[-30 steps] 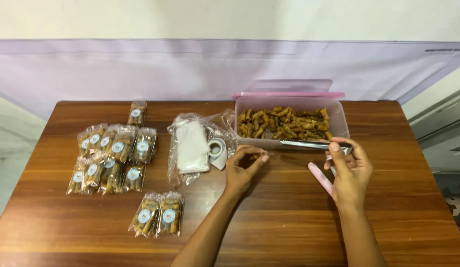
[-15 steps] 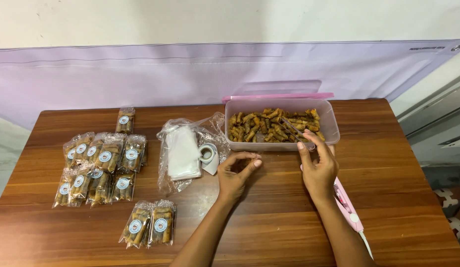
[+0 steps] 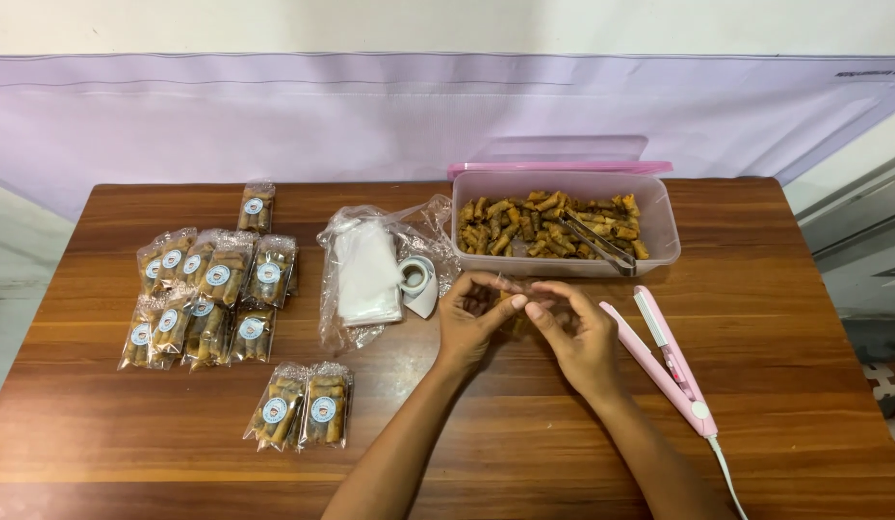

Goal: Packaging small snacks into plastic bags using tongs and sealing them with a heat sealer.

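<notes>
1. A small clear bag sits between the two hands just above the wooden table, in front of the plastic tub of fried rolls; it is hard to make out, and what it holds cannot be told.
2. The left hand has its fingers curled with thumb and forefinger pinched at the bag's left side.
3. The right hand meets it from the right, fingertips closed on the same bag; neither hand holds anything else.
4. Just beyond the hands the tub's near wall closes the way; metal tongs lie inside it on the rolls, and a pink lid stands behind it.
5. Left of the hands, near but apart, are a tape dispenser and a heap of empty clear bags.
6. Right of the right hand, just beside it, lies a pink heat sealer, jaws apart, its cord running to the near edge.
7. Filled, labelled packets lie well to the left, two more nearer the front; bare wood is open around the forearms.
8. Half a second ago the right hand held the tongs in the tub; it has since left them there and come back to the left hand.
</notes>
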